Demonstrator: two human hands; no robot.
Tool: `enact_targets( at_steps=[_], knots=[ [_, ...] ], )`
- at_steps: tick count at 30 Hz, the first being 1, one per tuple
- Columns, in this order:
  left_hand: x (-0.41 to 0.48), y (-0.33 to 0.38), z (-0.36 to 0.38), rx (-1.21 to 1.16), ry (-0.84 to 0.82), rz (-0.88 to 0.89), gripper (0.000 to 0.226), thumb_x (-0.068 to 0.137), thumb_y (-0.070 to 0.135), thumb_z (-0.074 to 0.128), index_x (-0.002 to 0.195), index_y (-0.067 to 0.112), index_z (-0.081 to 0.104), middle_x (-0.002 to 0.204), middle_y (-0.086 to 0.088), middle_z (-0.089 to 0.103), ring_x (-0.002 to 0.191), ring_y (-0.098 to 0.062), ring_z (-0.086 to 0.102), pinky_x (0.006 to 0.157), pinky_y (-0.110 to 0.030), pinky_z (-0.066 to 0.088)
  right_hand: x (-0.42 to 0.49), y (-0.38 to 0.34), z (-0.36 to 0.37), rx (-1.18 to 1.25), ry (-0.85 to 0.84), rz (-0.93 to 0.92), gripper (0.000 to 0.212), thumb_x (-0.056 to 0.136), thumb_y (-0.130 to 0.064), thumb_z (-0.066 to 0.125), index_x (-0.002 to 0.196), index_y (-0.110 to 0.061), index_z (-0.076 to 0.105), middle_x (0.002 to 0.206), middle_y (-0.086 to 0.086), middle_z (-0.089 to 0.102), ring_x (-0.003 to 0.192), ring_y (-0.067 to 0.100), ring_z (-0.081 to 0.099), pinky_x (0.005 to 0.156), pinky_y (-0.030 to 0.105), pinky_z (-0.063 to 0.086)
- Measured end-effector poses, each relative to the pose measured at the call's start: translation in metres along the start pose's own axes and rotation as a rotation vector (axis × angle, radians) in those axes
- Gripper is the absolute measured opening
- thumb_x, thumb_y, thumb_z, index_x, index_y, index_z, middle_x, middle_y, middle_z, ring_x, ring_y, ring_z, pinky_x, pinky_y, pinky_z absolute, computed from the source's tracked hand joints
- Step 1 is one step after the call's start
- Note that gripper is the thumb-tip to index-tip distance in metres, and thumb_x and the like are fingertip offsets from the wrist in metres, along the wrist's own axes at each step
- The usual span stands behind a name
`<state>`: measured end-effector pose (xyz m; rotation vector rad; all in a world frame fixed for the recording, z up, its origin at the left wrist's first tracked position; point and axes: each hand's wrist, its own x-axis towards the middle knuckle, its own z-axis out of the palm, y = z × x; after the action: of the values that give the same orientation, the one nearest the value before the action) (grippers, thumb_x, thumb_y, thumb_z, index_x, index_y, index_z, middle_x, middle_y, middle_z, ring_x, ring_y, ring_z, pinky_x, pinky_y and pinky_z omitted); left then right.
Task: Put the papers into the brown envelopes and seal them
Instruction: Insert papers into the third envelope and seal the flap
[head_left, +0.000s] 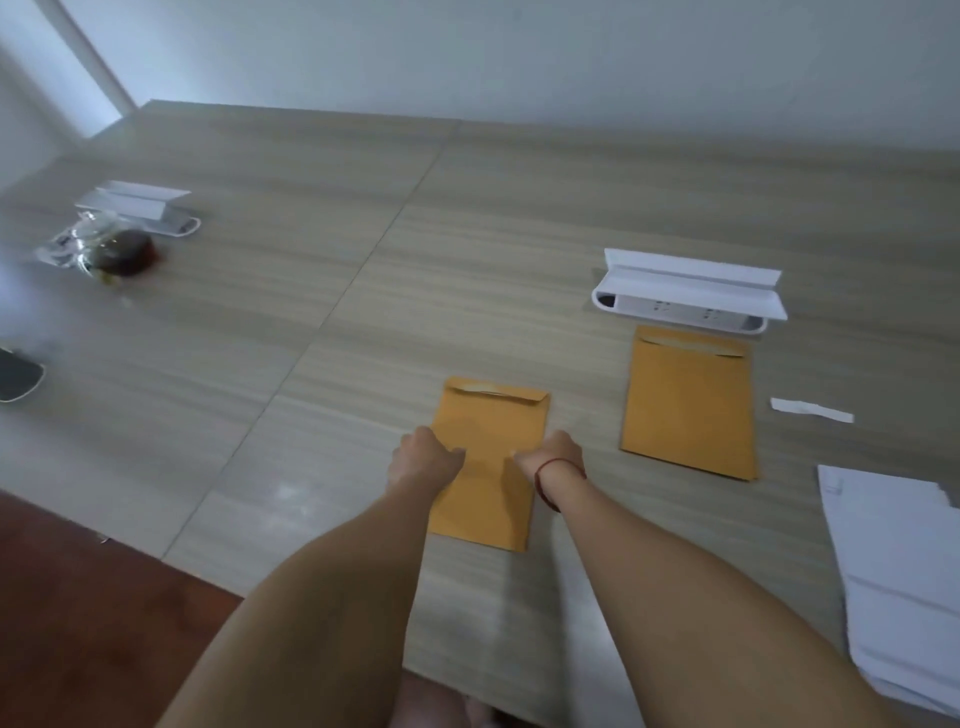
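Left hand (428, 457) and right hand (551, 456) rest on the near envelope (493, 415), directly ahead; finger posture cannot be determined. Second envelope (688, 405) lies at 2 o'clock, papers (893, 571) at 4 o'clock. The near envelope is probably light, flexible and slippery: hold it at the flap edge, 12 o'clock.

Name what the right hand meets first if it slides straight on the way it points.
The right hand is on the near envelope; straight on, it probably meets that envelope's folded flap, then bare table.

matt brown paper envelope (488, 467), white paper stack (898, 577), faintly glossy wood-grain table (311, 312)
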<state>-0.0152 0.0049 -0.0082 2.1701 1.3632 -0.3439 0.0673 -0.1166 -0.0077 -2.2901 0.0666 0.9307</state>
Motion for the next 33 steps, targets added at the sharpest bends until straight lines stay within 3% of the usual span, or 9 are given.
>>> enact_targets(
  at_steps=[2, 5, 13, 18, 21, 23, 26, 30, 33],
  knots=[
    [0.014, -0.012, 0.004, 0.009, 0.001, 0.009, 0.056, 0.086, 0.043, 0.064, 0.126, 0.006, 0.050, 0.127, -0.013, 0.051, 0.119, -0.031, 0.051, 0.093, -0.039, 0.046, 0.004, -0.002, 0.011, 0.012, 0.069, 0.055, 0.043, 0.083, -0.035, 0.071, 0.114, -0.008, 0.060, 0.119, 0.012, 0.064, 0.110, 0.032, 0.062, 0.082, 0.037, 0.053],
    [0.027, -0.018, 0.008, -0.004, 0.022, 0.012, 0.061, 0.082, 0.049, 0.066, 0.125, 0.010, 0.051, 0.128, -0.012, 0.049, 0.123, -0.031, 0.048, 0.101, -0.042, 0.045, 0.009, -0.004, 0.020, 0.061, 0.102, 0.135, 0.045, 0.081, -0.037, 0.074, 0.111, -0.006, 0.061, 0.117, 0.013, 0.066, 0.108, 0.033, 0.063, 0.079, 0.036, 0.051],
    [0.033, -0.021, 0.014, -0.145, 0.009, -0.068, 0.057, 0.078, 0.050, 0.068, 0.115, 0.009, 0.053, 0.116, -0.012, 0.060, 0.112, -0.033, 0.057, 0.094, -0.045, 0.051, 0.012, -0.004, 0.022, 0.154, 0.062, 0.186, 0.049, 0.084, -0.027, 0.072, 0.123, -0.001, 0.056, 0.127, 0.017, 0.060, 0.115, 0.036, 0.059, 0.093, 0.042, 0.052],
    [0.025, -0.008, 0.014, -0.294, 0.022, -0.095, 0.037, 0.088, 0.035, 0.061, 0.109, 0.005, 0.059, 0.108, -0.012, 0.067, 0.099, -0.034, 0.064, 0.087, -0.044, 0.055, 0.015, 0.007, 0.011, 0.109, 0.050, 0.119, 0.018, 0.087, -0.009, 0.063, 0.104, -0.003, 0.060, 0.112, 0.015, 0.065, 0.092, 0.028, 0.061, 0.071, 0.029, 0.047],
    [0.000, 0.011, 0.019, -0.335, 0.026, -0.052, 0.024, 0.091, 0.026, 0.058, 0.100, 0.003, 0.063, 0.100, -0.016, 0.068, 0.090, -0.033, 0.065, 0.078, -0.036, 0.053, 0.006, 0.026, -0.016, 0.114, 0.075, 0.110, 0.009, 0.087, -0.002, 0.056, 0.087, -0.008, 0.049, 0.096, 0.011, 0.058, 0.080, 0.025, 0.054, 0.067, 0.027, 0.042],
    [-0.020, 0.027, 0.029, -0.340, -0.012, 0.000, 0.021, 0.092, 0.019, 0.056, 0.095, 0.001, 0.065, 0.092, -0.020, 0.067, 0.083, -0.033, 0.065, 0.065, -0.032, 0.047, -0.002, 0.045, -0.037, 0.118, 0.106, 0.120, 0.010, 0.088, 0.001, 0.053, 0.087, -0.008, 0.047, 0.093, 0.010, 0.054, 0.080, 0.026, 0.052, 0.067, 0.027, 0.042],
    [-0.055, 0.053, 0.054, -0.304, -0.060, 0.061, 0.012, 0.090, 0.015, 0.055, 0.088, 0.005, 0.062, 0.077, -0.014, 0.062, 0.071, -0.028, 0.062, 0.061, -0.031, 0.043, -0.016, 0.083, -0.075, 0.130, 0.172, 0.157, 0.010, 0.088, 0.003, 0.051, 0.085, -0.006, 0.054, 0.097, 0.015, 0.060, 0.087, 0.031, 0.059, 0.069, 0.029, 0.044],
    [-0.108, 0.079, 0.106, -0.208, -0.075, 0.118, 0.020, 0.086, 0.013, 0.056, 0.069, 0.012, 0.047, 0.074, -0.009, 0.055, 0.065, -0.024, 0.056, 0.059, -0.031, 0.046, -0.034, 0.146, -0.119, 0.061, 0.261, 0.230, 0.022, 0.091, 0.002, 0.051, 0.110, 0.001, 0.062, 0.118, 0.018, 0.063, 0.111, 0.034, 0.061, 0.078, 0.033, 0.048],
    [-0.141, 0.087, 0.140, -0.136, -0.080, 0.131, 0.026, 0.085, 0.011, 0.058, 0.066, 0.015, 0.041, 0.089, -0.010, 0.059, 0.088, -0.030, 0.062, 0.071, -0.035, 0.054, -0.044, 0.186, -0.135, -0.032, 0.277, 0.238, 0.015, 0.093, 0.000, 0.049, 0.087, -0.003, 0.062, 0.109, 0.016, 0.067, 0.102, 0.031, 0.064, 0.070, 0.030, 0.045]
  ],
)
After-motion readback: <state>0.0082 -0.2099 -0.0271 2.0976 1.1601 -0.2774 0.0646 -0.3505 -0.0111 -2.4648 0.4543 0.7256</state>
